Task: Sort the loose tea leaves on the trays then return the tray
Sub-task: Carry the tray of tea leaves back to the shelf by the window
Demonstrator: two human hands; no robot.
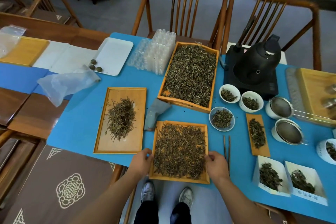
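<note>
Tea leaves (pixel 179 151) cover almost the whole floor of the small wooden tray (pixel 181 179) you hold at the near table edge, its front rim overhanging the blue mat (pixel 81 120) toward your shoes.

From the head view, your left hand (pixel 141 162) curls its fingers round the tray's left rim and your right hand (pixel 216 166) pinches the right rim, thumbs on top, so both are closed on wood, not spread. The sorting looks part done: a smaller heap sits on the left tray (pixel 101 148), well apart from the rims, while the big box (pixel 183 102) behind is still full. Returning this tray is not yet done, as far as I can judge.

Room is tight. A grey cloth (pixel 154 114) lies just beside the tray's far left corner, chopsticks (pixel 227 149) lie just beside your right hand, and a leaf-filled bowl (pixel 221 119) stands near the far right corner. The freest path is straight up, then over the mat between the trays.
</note>
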